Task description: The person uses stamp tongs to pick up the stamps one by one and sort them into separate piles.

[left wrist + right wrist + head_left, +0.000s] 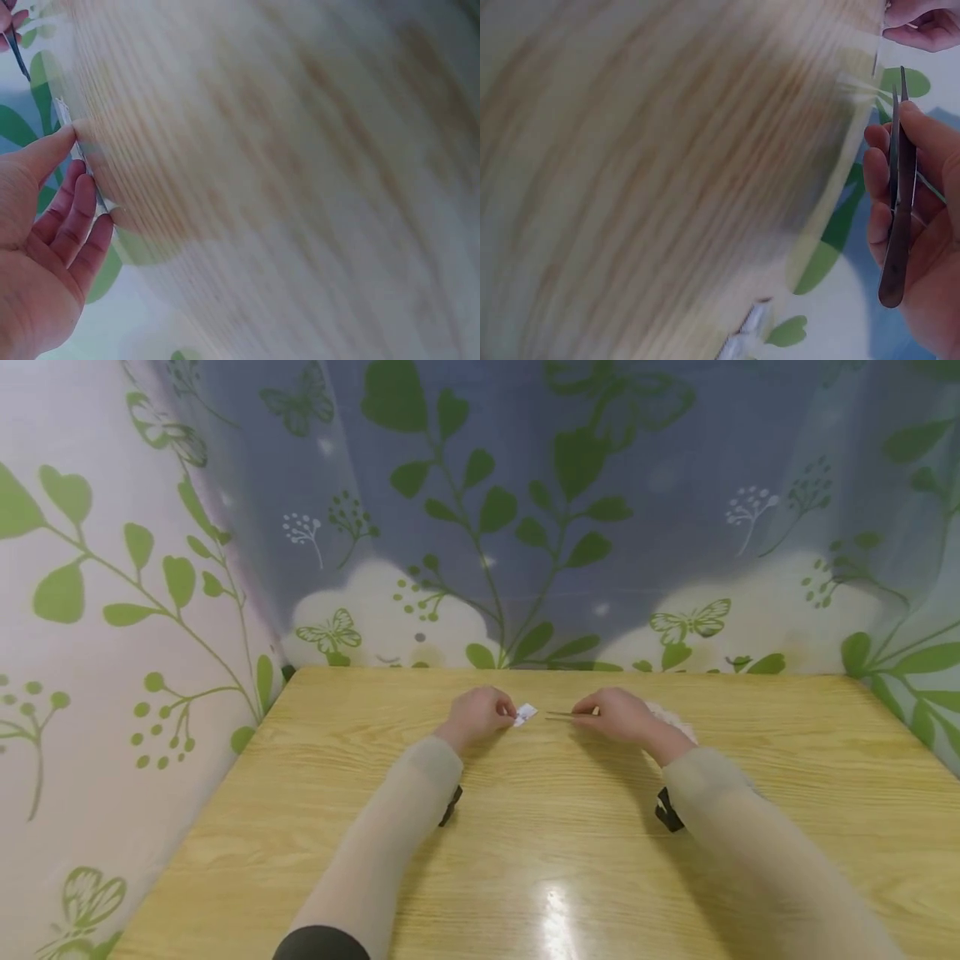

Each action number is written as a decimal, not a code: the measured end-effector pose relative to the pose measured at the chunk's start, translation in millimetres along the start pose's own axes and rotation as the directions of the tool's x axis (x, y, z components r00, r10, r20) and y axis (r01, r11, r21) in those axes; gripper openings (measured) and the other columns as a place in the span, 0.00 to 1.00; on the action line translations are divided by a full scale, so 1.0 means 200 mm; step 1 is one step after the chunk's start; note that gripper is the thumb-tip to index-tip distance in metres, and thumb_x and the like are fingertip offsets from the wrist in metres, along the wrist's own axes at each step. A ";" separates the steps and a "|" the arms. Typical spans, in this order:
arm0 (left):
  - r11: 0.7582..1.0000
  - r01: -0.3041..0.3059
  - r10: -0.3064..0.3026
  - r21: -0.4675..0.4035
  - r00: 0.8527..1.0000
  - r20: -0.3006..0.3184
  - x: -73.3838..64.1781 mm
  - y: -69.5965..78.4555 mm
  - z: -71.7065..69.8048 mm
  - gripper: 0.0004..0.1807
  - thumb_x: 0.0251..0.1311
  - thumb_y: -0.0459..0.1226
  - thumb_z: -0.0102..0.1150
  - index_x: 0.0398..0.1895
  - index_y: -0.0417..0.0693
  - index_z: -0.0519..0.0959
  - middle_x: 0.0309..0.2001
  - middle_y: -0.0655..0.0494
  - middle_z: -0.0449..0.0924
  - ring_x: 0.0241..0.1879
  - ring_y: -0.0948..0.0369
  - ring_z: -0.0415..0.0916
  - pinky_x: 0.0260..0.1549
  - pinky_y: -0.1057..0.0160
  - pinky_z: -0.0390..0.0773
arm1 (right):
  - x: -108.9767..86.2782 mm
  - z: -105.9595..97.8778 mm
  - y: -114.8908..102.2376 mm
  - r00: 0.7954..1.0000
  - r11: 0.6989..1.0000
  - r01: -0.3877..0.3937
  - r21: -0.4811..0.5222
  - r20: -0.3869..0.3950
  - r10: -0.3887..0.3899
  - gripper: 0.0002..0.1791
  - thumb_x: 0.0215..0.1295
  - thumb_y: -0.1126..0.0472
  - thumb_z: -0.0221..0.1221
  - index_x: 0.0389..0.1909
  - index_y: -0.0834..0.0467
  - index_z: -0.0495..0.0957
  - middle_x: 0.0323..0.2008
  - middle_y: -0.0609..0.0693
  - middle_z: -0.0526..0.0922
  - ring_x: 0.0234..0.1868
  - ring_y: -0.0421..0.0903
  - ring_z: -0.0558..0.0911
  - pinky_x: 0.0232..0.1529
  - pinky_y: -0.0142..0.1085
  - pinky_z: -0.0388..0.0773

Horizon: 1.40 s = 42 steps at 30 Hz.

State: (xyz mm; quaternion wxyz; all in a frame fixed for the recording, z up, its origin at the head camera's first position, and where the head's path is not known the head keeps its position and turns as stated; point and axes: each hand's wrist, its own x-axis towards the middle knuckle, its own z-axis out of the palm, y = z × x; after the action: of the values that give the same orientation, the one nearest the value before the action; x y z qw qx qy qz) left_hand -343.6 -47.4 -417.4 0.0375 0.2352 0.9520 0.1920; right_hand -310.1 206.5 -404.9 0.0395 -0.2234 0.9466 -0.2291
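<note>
My left hand pinches the left edge of a small white piece with dark print, flat and thin like paper or a sticker, close to the table. In the left wrist view, the thumb and fingers of my left hand lie along a thin strip at table level. My right hand holds metal tweezers between thumb and fingers, points toward the left hand. Their tips stand slightly apart with nothing between them, a short gap to the right of the white piece.
Behind the right wrist lies a whitish, crumpled-looking thing, partly hidden by the hand. The wood-grain table ends at a patterned curtain at the back and left. Black straps or mounts hang under both wrists.
</note>
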 end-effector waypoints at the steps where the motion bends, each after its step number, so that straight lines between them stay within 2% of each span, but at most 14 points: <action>1: 1.000 -0.001 0.001 0.005 1.000 0.000 0.00 0.00 0.00 0.04 0.61 0.41 0.64 0.37 0.54 0.85 0.36 0.59 0.80 0.38 0.61 0.76 0.40 0.60 0.74 | 0.01 0.01 0.00 1.000 1.000 -0.003 0.001 -0.004 0.003 0.16 0.67 0.58 0.60 0.50 0.63 0.82 0.49 0.59 0.83 0.52 0.58 0.80 0.54 0.52 0.73; 8: 1.000 -0.005 0.004 0.021 1.000 0.002 0.01 -0.01 0.02 0.03 0.62 0.41 0.64 0.37 0.55 0.84 0.35 0.60 0.80 0.37 0.62 0.75 0.39 0.61 0.74 | 0.06 0.04 0.00 1.000 1.000 -0.018 -0.017 -0.013 0.017 0.15 0.67 0.58 0.61 0.49 0.62 0.83 0.47 0.57 0.84 0.50 0.57 0.80 0.54 0.51 0.73; 17: 1.000 0.005 -0.005 0.025 1.000 -0.003 0.01 -0.01 0.02 0.03 0.63 0.41 0.63 0.37 0.55 0.84 0.35 0.60 0.80 0.37 0.62 0.75 0.38 0.61 0.75 | 0.08 0.03 -0.05 0.998 0.997 -0.062 -0.054 0.013 0.063 0.16 0.69 0.57 0.59 0.50 0.62 0.83 0.50 0.58 0.83 0.52 0.59 0.79 0.54 0.53 0.72; 23: 1.000 0.003 -0.003 0.027 1.000 0.003 0.01 -0.02 0.02 0.03 0.63 0.41 0.63 0.36 0.56 0.84 0.35 0.61 0.79 0.36 0.62 0.75 0.38 0.61 0.74 | 0.10 0.04 -0.06 0.998 0.996 -0.059 -0.064 0.024 0.061 0.15 0.69 0.56 0.59 0.50 0.60 0.83 0.50 0.58 0.83 0.52 0.58 0.79 0.54 0.53 0.72; 30: 1.000 0.010 -0.010 0.028 1.000 0.003 0.01 -0.01 0.01 0.03 0.63 0.41 0.63 0.36 0.56 0.84 0.35 0.61 0.79 0.36 0.62 0.75 0.37 0.61 0.74 | 0.12 0.04 -0.09 0.999 0.997 -0.045 -0.066 0.013 0.046 0.14 0.68 0.56 0.59 0.48 0.59 0.84 0.48 0.56 0.84 0.50 0.56 0.80 0.54 0.52 0.73; 42: 1.000 0.017 -0.017 0.017 1.000 0.003 0.00 0.00 0.01 0.03 0.63 0.40 0.62 0.36 0.55 0.84 0.36 0.60 0.80 0.37 0.61 0.76 0.39 0.61 0.75 | 0.15 0.08 -0.11 0.998 0.989 -0.053 -0.138 -0.044 0.047 0.10 0.68 0.60 0.60 0.43 0.59 0.86 0.44 0.56 0.85 0.47 0.56 0.82 0.51 0.51 0.75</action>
State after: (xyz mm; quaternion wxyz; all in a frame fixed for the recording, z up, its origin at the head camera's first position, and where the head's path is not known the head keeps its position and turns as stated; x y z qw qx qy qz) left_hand -343.2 -47.0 -418.9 0.0385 0.2275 0.9556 0.1832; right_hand -324.5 169.3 -408.9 0.0102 -0.1972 0.9661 -0.1661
